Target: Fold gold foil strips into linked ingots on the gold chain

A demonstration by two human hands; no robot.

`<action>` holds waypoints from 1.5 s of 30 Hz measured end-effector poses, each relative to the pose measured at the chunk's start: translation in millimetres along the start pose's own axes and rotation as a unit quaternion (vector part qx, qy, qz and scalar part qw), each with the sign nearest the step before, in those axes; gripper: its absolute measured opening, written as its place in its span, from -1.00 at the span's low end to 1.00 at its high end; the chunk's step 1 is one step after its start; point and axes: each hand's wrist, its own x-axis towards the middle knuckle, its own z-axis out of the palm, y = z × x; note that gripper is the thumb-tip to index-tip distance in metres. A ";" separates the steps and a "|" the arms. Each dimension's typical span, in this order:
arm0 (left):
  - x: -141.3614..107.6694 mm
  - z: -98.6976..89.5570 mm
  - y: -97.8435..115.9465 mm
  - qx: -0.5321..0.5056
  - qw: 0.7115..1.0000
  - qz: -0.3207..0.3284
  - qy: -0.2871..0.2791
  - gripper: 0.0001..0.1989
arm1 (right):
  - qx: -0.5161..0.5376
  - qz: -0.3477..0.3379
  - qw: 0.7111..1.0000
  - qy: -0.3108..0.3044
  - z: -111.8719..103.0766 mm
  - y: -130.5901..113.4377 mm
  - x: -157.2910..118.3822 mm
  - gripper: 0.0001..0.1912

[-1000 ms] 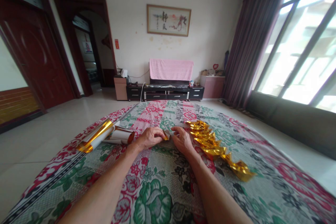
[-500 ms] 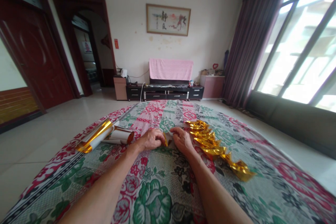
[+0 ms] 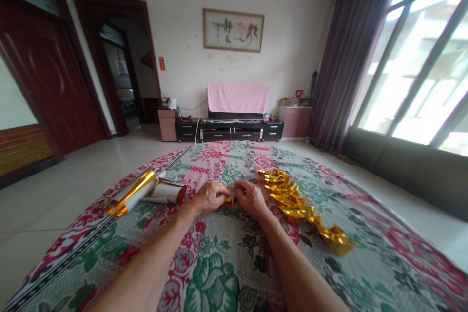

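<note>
Between my two hands, low over the flowered cloth, is a small piece of gold foil paper (image 3: 228,200), partly hidden by the fingers. My left hand (image 3: 211,197) pinches its left side, fingers curled inward. On the other side, my right hand (image 3: 251,198) is closed on the paper's right part, whose pale back shows a little. To the right of my right hand runs a row of several folded gold foil ingots (image 3: 292,200). Left of my left hand lie rolled gold foil sheets (image 3: 135,192) with white backs.
A patterned cloth (image 3: 212,282) in red, green and grey covers the round table under my hands. Beyond it stands a black low cabinet (image 3: 230,131) with a pink towel (image 3: 237,97) draped above. A curtain (image 3: 361,48) and window are at the right.
My right hand has shifted slightly left, closer to my left hand, and less of the paper's pale side shows. The ingots and rolled sheets stay in place.
</note>
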 end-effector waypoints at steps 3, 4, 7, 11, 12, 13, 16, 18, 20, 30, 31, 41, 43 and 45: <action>-0.8 2.4 -2.4 -0.013 1.000 0.001 -0.017 -0.79 | 0.010 0.007 1.000 -0.005 -0.3 -0.4 -0.5 -0.74; -1.1 3.1 -3.1 -0.016 1.000 0.003 -0.020 -0.79 | 0.010 0.008 1.000 -0.005 -0.2 -0.3 -0.6 -0.74; -1.6 3.4 -2.8 -0.021 1.000 0.007 -0.015 -0.81 | 0.000 0.018 1.000 0.003 0.8 1.0 -0.3 -0.74; -1.6 0.3 3.3 -0.028 1.000 0.007 -0.009 -0.79 | -0.018 0.024 0.999 0.017 2.2 2.9 0.7 -0.73; -1.6 -0.4 4.6 -0.030 0.999 0.007 -0.013 -0.78 | -0.019 0.023 0.999 0.016 2.1 2.9 0.9 -0.73; -1.7 -0.7 5.2 -0.031 0.999 0.008 -0.018 -0.78 | -0.020 0.022 0.999 0.014 1.7 2.6 1.0 -0.73; -1.9 0.7 2.8 -0.027 0.999 0.015 -0.027 -0.77 | -0.017 0.023 1.000 0.001 -0.5 0.9 0.8 -0.72; -2.0 3.0 -1.0 -0.021 0.999 0.018 -0.021 -0.78 | -0.009 0.019 1.000 -0.011 -1.6 0.3 0.2 -0.69; -2.2 4.8 -4.1 -0.018 1.000 0.018 -0.019 -0.79 | -0.004 0.010 1.000 -0.024 -1.6 0.9 -0.4 -0.67; -7.5 4.0 0.5 -0.026 1.000 0.005 0.002 -0.84 | -0.061 -0.058 0.996 -0.036 3.5 0.9 -1.2 -0.80; -7.8 4.4 0.4 -0.026 1.000 0.005 0.003 -0.84 | -0.067 -0.061 0.995 -0.036 3.8 0.8 -1.1 -0.81; -8.4 8.5 -2.3 -0.007 1.000 0.024 0.012 -0.82 | -0.095 -0.092 0.989 -0.062 3.5 -0.2 -2.9 -0.77; -8.3 9.4 -2.8 -0.004 1.000 0.023 0.013 -0.82 | -0.099 -0.092 0.989 -0.066 2.4 -2.0 -3.7 -0.77; -8.5 10.5 -3.8 0.002 1.000 0.017 0.016 -0.82 | -0.098 -0.089 0.989 -0.068 1.8 -3.0 -4.4 -0.78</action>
